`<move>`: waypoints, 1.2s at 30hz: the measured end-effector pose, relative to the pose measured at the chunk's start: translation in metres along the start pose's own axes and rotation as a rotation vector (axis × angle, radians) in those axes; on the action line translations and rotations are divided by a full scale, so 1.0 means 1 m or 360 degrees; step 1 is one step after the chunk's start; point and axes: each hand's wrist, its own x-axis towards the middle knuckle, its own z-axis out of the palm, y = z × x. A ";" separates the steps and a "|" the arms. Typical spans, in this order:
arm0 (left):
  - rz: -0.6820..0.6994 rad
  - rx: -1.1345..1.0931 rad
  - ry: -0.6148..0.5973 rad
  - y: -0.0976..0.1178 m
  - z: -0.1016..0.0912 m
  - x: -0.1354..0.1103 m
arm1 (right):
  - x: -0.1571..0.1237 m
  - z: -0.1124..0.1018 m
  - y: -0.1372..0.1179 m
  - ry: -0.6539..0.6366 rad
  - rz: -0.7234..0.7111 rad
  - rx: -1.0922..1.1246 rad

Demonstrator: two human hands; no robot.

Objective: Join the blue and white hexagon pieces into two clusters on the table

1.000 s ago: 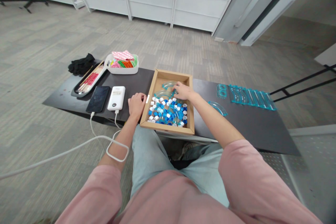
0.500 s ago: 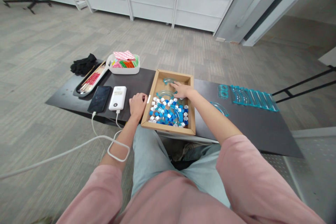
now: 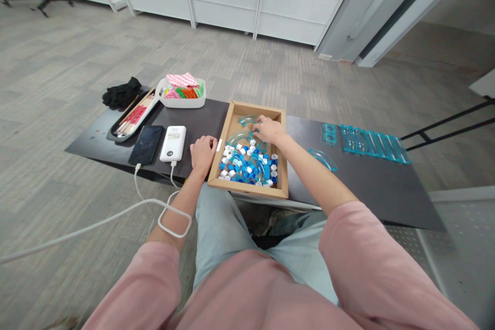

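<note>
Inside a shallow cardboard box (image 3: 284,165), my right hand (image 3: 269,130) reaches in from the right with its fingers bent and drawn together. They seem closed on the right end of a translucent blue curved piece (image 3: 238,137); the contact is partly hidden. A second curved piece (image 3: 247,120) lies by the fingertips at the box's far end. Small blue and white blocks (image 3: 247,165) fill the near half, with more curved pieces among them. My left hand (image 3: 203,153), loosely curled with nothing visible in it, rests on the table against the box's left side.
A phone (image 3: 146,144) and a white power bank (image 3: 173,143), both cabled, lie left on the dark table (image 3: 371,185). Beyond are a tray of sticks (image 3: 133,116), a white basket (image 3: 185,102) and black cloth (image 3: 121,94). Translucent blue pieces (image 3: 373,143) line the right side.
My right hand's fingers have gone from spread to bent and drawn together. The lower curved piece has shifted slightly left, and white blocks near it have moved. My left hand stays put.
</note>
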 end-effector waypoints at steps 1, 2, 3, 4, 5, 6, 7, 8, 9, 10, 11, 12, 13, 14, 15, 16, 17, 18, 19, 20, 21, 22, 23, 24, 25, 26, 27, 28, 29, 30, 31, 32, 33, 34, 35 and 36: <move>0.0000 0.0000 0.0002 0.000 0.000 0.000 | -0.001 -0.001 0.000 0.0018 0.0005 -0.0035; -0.0001 0.0000 0.0003 0.000 0.000 0.000 | -0.003 -0.002 -0.001 0.0033 0.0014 -0.0070; -0.0002 0.0000 0.0005 0.000 0.000 0.000 | -0.005 -0.002 -0.001 0.0041 0.0024 -0.0105; -0.0003 0.0000 0.0006 0.000 0.000 0.000 | -0.006 -0.003 0.000 0.0044 0.0035 -0.0137; -0.0004 0.0000 0.0007 0.000 0.000 0.000 | -0.008 -0.003 0.001 0.0042 0.0050 -0.0169; -0.0005 0.0000 0.0007 0.000 0.000 0.000 | -0.010 -0.003 0.002 0.0038 0.0072 -0.0197; -0.0006 0.0000 0.0007 0.000 0.000 -0.001 | -0.011 -0.004 0.003 0.0027 0.0097 -0.0218; -0.0006 -0.0001 0.0007 0.001 -0.001 -0.001 | -0.011 -0.003 0.005 0.0005 0.0120 -0.0229; -0.0006 -0.0001 0.0007 0.001 -0.001 -0.001 | -0.011 -0.003 0.006 -0.0026 0.0136 -0.0230; -0.0006 0.0000 0.0009 0.001 -0.001 -0.001 | -0.011 -0.002 0.008 -0.0059 0.0141 -0.0221; -0.0006 0.0000 0.0012 0.001 -0.002 -0.001 | -0.010 -0.002 0.010 -0.0093 0.0135 -0.0207; -0.0005 0.0001 0.0016 0.002 -0.002 -0.002 | -0.008 0.000 0.011 -0.0123 0.0120 -0.0190; -0.0005 0.0002 0.0018 0.002 -0.002 -0.002 | -0.005 0.001 0.012 -0.0147 0.0100 -0.0174; -0.0005 0.0003 0.0020 0.002 -0.003 -0.002 | -0.003 0.003 0.013 -0.0164 0.0079 -0.0160; -0.0005 0.0005 0.0020 0.002 -0.003 -0.002 | 0.000 0.004 0.013 -0.0179 0.0056 -0.0142; -0.0006 0.0007 0.0019 0.003 -0.004 -0.002 | 0.003 0.006 0.014 -0.0192 0.0032 -0.0118; -0.0007 0.0010 0.0016 0.003 -0.004 -0.003 | 0.006 0.008 0.014 -0.0200 0.0007 -0.0088; -0.0008 0.0012 0.0014 0.003 -0.005 -0.003 | 0.008 0.010 0.014 -0.0205 -0.0025 -0.0055; -0.0010 0.0014 0.0012 0.003 -0.005 -0.003 | 0.011 0.012 0.014 -0.0205 -0.0060 -0.0019; -0.0011 0.0016 0.0011 0.003 -0.005 -0.003 | 0.013 0.013 0.014 -0.0198 -0.0096 0.0020; -0.0012 0.0018 0.0010 0.003 -0.005 -0.004 | 0.015 0.015 0.014 -0.0185 -0.0127 0.0062; -0.0012 0.0019 0.0011 0.003 -0.005 -0.004 | 0.017 0.016 0.014 -0.0164 -0.0154 0.0104; -0.0011 0.0020 0.0011 0.003 -0.006 -0.004 | 0.019 0.017 0.014 -0.0139 -0.0180 0.0147; -0.0009 0.0021 0.0012 0.003 -0.006 -0.004 | 0.022 0.017 0.014 -0.0114 -0.0202 0.0186; -0.0007 0.0022 0.0011 0.003 -0.006 -0.005 | 0.024 0.017 0.014 -0.0094 -0.0225 0.0220; -0.0004 0.0024 0.0010 0.003 -0.006 -0.004 | 0.025 0.018 0.014 -0.0080 -0.0250 0.0246; -0.0002 0.0026 0.0009 0.003 -0.006 -0.004 | 0.027 0.018 0.014 -0.0071 -0.0270 0.0264; -0.0001 0.0030 0.0008 0.003 -0.006 -0.004 | 0.028 0.018 0.014 -0.0065 -0.0286 0.0276; -0.0001 0.0033 0.0007 0.003 -0.006 -0.004 | 0.029 0.018 0.014 -0.0060 -0.0295 0.0286; -0.0001 0.0037 0.0006 0.003 -0.006 -0.003 | 0.030 0.018 0.014 -0.0050 -0.0298 0.0295; -0.0002 0.0040 0.0006 0.003 -0.006 -0.003 | 0.031 0.019 0.014 -0.0039 -0.0299 0.0301; -0.0004 0.0044 0.0006 0.003 -0.006 -0.003 | 0.031 0.019 0.014 -0.0030 -0.0299 0.0305; -0.0007 0.0048 0.0007 0.003 -0.005 -0.002 | 0.031 0.019 0.014 -0.0024 -0.0302 0.0310; -0.0009 0.0051 0.0007 0.003 -0.005 -0.002 | 0.031 0.020 0.014 -0.0021 -0.0303 0.0318; -0.0012 0.0054 0.0007 0.003 -0.005 -0.002 | 0.031 0.020 0.014 -0.0020 -0.0301 0.0326; -0.0014 0.0057 0.0007 0.003 -0.005 -0.002 | 0.031 0.020 0.014 -0.0020 -0.0296 0.0334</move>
